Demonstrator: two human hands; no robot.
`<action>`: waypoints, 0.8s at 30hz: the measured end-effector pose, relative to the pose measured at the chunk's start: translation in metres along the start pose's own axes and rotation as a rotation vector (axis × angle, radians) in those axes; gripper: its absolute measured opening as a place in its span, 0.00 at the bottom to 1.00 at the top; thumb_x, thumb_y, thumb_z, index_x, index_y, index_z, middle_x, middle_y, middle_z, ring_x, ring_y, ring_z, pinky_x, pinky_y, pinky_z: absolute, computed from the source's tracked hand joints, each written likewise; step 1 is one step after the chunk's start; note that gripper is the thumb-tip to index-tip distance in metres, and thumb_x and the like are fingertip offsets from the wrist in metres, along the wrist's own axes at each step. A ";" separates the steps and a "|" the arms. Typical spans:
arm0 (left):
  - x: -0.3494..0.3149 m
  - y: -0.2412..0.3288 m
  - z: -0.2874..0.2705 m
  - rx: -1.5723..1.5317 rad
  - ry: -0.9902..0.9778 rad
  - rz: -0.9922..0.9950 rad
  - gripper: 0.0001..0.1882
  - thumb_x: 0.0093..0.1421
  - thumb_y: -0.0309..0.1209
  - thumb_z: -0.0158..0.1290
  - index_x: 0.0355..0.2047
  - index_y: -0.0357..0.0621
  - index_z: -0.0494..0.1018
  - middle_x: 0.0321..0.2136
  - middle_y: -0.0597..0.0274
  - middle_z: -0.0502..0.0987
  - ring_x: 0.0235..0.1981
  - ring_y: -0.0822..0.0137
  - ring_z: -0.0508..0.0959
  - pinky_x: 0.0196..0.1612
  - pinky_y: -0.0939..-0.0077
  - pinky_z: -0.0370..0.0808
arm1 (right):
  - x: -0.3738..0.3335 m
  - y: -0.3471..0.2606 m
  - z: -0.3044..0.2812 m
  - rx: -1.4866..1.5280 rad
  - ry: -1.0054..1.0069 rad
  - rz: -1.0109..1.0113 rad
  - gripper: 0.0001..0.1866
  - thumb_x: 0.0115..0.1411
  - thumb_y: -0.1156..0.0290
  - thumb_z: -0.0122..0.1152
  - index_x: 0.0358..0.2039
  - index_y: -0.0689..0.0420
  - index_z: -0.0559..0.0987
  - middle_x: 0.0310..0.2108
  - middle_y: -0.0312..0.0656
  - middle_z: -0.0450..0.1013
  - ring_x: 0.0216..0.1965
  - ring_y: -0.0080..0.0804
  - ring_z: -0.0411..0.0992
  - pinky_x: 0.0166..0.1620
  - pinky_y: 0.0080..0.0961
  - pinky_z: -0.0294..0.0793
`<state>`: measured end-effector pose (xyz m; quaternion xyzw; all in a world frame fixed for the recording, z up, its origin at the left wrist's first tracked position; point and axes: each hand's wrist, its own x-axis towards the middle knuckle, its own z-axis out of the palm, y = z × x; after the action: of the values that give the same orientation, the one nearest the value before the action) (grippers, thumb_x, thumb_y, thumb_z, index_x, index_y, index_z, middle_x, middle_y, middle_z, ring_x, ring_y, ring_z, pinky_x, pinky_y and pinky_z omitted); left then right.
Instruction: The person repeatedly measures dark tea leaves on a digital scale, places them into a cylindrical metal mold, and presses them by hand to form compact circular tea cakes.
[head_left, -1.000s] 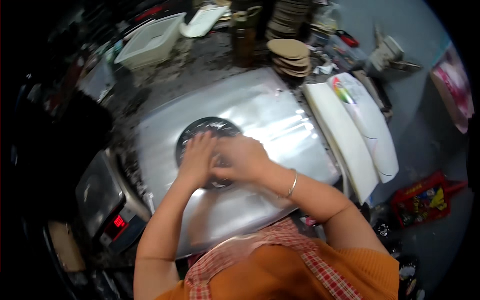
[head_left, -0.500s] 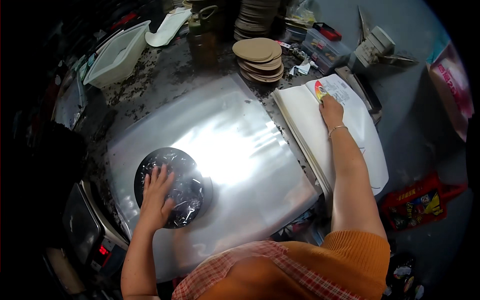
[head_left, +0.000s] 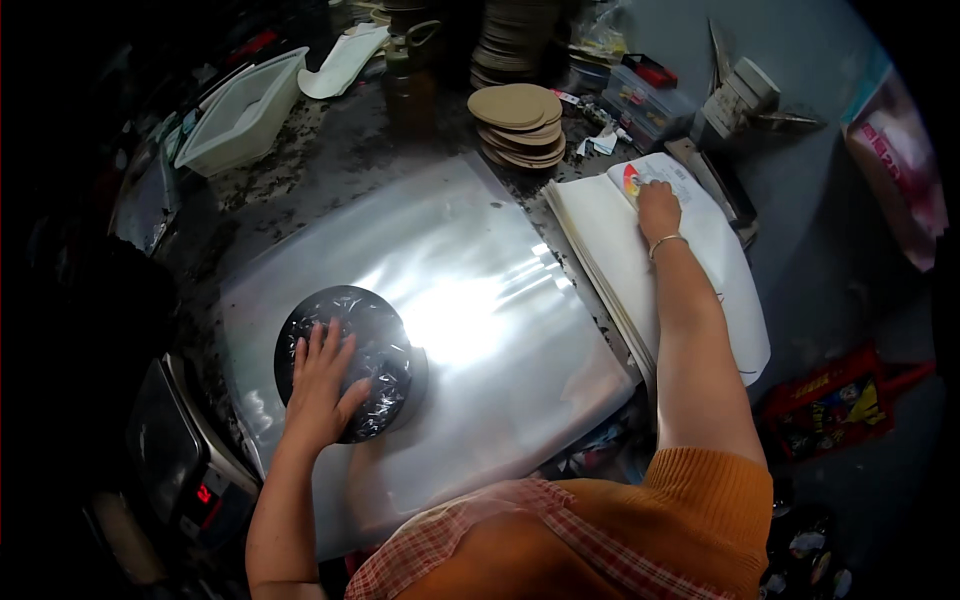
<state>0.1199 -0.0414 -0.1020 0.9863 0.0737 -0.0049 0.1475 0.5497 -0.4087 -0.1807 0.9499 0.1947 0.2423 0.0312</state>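
Note:
My left hand [head_left: 325,385] lies with fingers spread on a round black disc [head_left: 382,350] that looks wrapped in shiny clear film. The disc rests on a broad stack of clear plastic sheets [head_left: 470,220]. Reaching forward, my right hand [head_left: 658,210] is on a thick stack of white paper sheets [head_left: 600,230]. Its fingers are curled down beside a red and yellow printed mark [head_left: 630,180] on the top sheet, and the fingertips are partly hidden. Whether they pinch a sheet I cannot make out.
Round brown cardboard discs [head_left: 515,110] are piled behind the plastic. A white tray [head_left: 235,130] stands far left, and a scale [head_left: 165,430] with a red display sits near left. A clear plastic box [head_left: 645,105] is at the back right; a red bag-like item [head_left: 830,400] lies right.
The view has shifted slightly. My left hand stays spread on the black disc. My right hand stays at the printed mark, with its fingers a little more curled.

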 end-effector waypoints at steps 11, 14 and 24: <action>0.000 -0.015 0.016 0.126 0.071 0.033 0.27 0.57 0.42 0.46 0.54 0.42 0.62 0.60 0.50 0.53 0.62 0.51 0.49 0.63 0.56 0.44 | -0.069 0.023 -0.195 1.105 0.533 0.321 0.14 0.64 0.69 0.40 0.43 0.63 0.70 0.35 0.45 0.70 0.37 0.32 0.70 0.38 0.23 0.74; 0.000 -0.012 0.017 0.070 0.090 0.021 0.27 0.59 0.46 0.42 0.55 0.44 0.61 0.60 0.51 0.53 0.62 0.52 0.50 0.63 0.57 0.43 | -0.130 -0.143 -0.229 0.923 0.300 -0.477 0.15 0.61 0.74 0.41 0.46 0.65 0.69 0.45 0.52 0.68 0.47 0.43 0.67 0.48 0.33 0.68; -0.014 -0.023 0.023 -0.595 0.236 -0.039 0.26 0.52 0.36 0.53 0.51 0.40 0.64 0.48 0.53 0.69 0.51 0.61 0.68 0.54 0.72 0.63 | -0.127 -0.320 -0.229 0.525 -0.689 -1.077 0.23 0.61 0.59 0.39 0.54 0.54 0.66 0.58 0.48 0.57 0.61 0.41 0.52 0.62 0.43 0.39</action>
<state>0.1030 -0.0284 -0.1307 0.8921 0.1077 0.1286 0.4195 0.2253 -0.1701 -0.0850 0.7197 0.6706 -0.1780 -0.0239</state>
